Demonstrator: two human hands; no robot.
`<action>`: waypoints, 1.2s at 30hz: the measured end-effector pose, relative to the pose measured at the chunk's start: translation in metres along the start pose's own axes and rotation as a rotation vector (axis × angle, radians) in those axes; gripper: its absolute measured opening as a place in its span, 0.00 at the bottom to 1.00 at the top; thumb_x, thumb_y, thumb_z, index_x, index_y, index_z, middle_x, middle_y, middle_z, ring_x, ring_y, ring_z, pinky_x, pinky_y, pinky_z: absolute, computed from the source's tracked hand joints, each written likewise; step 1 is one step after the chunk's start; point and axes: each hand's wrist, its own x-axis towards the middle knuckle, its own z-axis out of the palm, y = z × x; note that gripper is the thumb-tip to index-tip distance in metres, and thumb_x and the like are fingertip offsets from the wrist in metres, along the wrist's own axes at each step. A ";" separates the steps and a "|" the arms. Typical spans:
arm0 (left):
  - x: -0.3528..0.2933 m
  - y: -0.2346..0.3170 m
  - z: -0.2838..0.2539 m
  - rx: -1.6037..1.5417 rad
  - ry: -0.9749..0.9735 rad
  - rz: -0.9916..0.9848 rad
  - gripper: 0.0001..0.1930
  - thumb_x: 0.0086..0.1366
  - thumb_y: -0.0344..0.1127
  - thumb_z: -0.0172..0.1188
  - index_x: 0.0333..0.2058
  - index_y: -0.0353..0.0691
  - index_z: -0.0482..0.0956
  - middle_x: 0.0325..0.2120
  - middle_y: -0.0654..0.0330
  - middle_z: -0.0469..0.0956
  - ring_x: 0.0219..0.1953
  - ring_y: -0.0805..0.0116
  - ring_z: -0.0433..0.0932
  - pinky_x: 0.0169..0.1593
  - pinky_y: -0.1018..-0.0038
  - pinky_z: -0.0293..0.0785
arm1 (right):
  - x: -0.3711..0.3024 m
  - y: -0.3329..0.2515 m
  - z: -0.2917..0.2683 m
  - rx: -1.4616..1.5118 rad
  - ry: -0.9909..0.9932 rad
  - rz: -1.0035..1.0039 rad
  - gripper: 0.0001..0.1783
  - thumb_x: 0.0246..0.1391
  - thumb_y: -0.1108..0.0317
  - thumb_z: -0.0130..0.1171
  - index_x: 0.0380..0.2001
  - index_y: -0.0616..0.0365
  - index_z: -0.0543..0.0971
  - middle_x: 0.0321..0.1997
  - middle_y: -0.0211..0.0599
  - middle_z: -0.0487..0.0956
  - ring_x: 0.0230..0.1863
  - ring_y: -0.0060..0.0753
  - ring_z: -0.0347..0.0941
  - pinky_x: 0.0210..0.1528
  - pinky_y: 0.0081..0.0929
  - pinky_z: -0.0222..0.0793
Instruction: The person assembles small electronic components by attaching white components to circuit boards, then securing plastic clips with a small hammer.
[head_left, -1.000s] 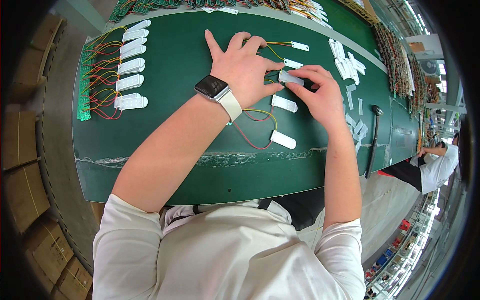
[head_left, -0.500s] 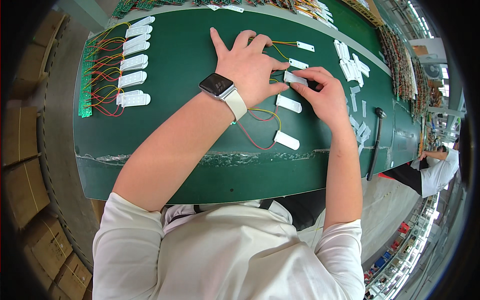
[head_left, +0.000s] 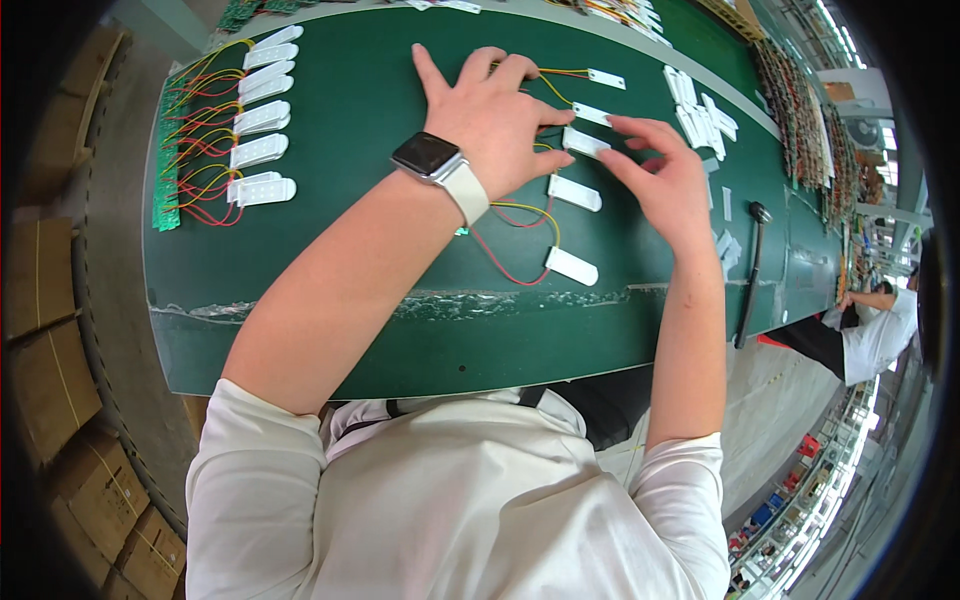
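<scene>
A: While the left hand splays its fingers on the green worktop, where's the white module?
B: Between hands; right hand, thumb and forefinger parted, at its end. Worktop scuffed along front; cardboard cartons left.

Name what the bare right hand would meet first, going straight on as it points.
Likely the flat, white, plastic-looking oblong strip between the thumbs of the right hand and left hand; depth unclear, perhaps already touching.

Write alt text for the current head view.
A person's left hand and right hand flank a white strip on a green table. Wired strips and green boards lie left; loose strips, translucent pieces and a black tool lie right.
</scene>
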 end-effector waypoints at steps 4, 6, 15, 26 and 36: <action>-0.002 -0.004 -0.011 0.011 -0.032 -0.012 0.21 0.57 0.59 0.71 0.50 0.70 0.88 0.61 0.68 0.72 0.69 0.62 0.62 0.66 0.20 0.41 | -0.052 0.011 -0.052 -0.099 0.276 0.151 0.25 0.57 0.58 0.71 0.57 0.46 0.83 0.52 0.30 0.83 0.51 0.31 0.76 0.55 0.32 0.69; -0.004 -0.006 -0.012 0.027 -0.045 -0.019 0.21 0.57 0.58 0.72 0.50 0.69 0.88 0.61 0.67 0.72 0.69 0.63 0.62 0.67 0.19 0.40 | -0.088 0.061 -0.077 -0.251 0.481 0.291 0.29 0.57 0.54 0.71 0.61 0.47 0.81 0.52 0.34 0.82 0.53 0.32 0.75 0.56 0.33 0.69; -0.001 -0.003 -0.012 0.027 -0.068 -0.012 0.21 0.57 0.59 0.72 0.50 0.69 0.88 0.62 0.66 0.72 0.70 0.63 0.61 0.67 0.19 0.38 | -0.194 0.195 -0.156 -0.437 0.333 0.667 0.27 0.60 0.50 0.70 0.54 0.58 0.79 0.37 0.39 0.82 0.38 0.40 0.80 0.43 0.35 0.74; -0.002 -0.004 -0.008 0.057 -0.048 -0.030 0.22 0.58 0.61 0.70 0.51 0.71 0.87 0.60 0.69 0.72 0.69 0.63 0.62 0.68 0.19 0.39 | -0.185 0.027 -0.058 0.523 0.394 0.528 0.20 0.76 0.57 0.50 0.51 0.65 0.79 0.27 0.23 0.73 0.20 0.13 0.64 0.21 0.16 0.57; -0.002 -0.004 -0.008 0.021 -0.049 -0.033 0.23 0.56 0.62 0.70 0.51 0.71 0.87 0.59 0.69 0.73 0.69 0.63 0.62 0.68 0.18 0.37 | -0.150 0.002 0.003 0.117 0.335 0.112 0.18 0.66 0.67 0.65 0.51 0.72 0.81 0.28 0.28 0.78 0.29 0.16 0.67 0.32 0.18 0.65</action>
